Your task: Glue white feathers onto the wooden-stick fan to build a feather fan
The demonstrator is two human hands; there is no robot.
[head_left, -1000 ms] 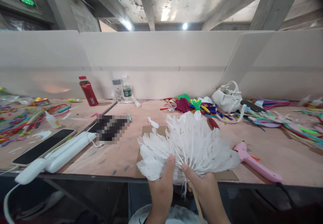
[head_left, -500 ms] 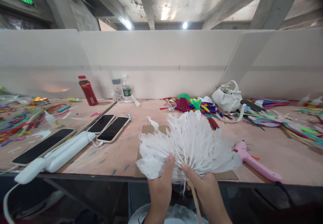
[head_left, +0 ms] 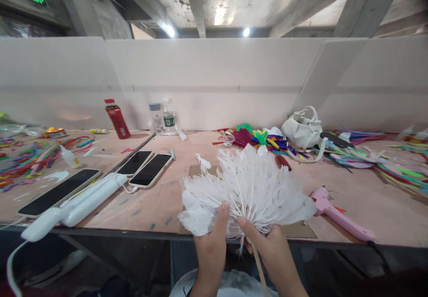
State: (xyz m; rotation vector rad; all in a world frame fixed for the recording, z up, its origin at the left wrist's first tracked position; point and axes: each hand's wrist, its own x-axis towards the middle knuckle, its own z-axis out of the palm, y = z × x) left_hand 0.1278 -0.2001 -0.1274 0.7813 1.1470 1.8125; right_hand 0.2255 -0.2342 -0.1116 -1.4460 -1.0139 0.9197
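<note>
A white feather fan (head_left: 247, 185) spreads out above the table's front edge, its quills meeting near a pale wooden handle (head_left: 258, 268) that slants down. My left hand (head_left: 214, 243) grips the fan's lower left side, thumb lying on top of the feathers and the other fingers hidden behind. With its thumb pressed at the base of the quills, my right hand (head_left: 267, 245) closes round the fan where the handle begins. Beneath the feathers lies a brown cardboard piece (head_left: 301, 231), mostly covered. A small white feather tuft (head_left: 203, 162) rests at its back edge.
A pink hot glue gun (head_left: 344, 219) lies right of the fan. Two phones (head_left: 151, 171) and a white power strip (head_left: 93, 199) lie left. Farther back are coloured feathers (head_left: 245, 138), a white handbag (head_left: 302, 129), pipe cleaners (head_left: 384, 165) and a red bottle (head_left: 117, 119).
The fan has shifted slightly to the left, both hands still on it. My right thumb has also moved a little left; the things on the table stay put.
</note>
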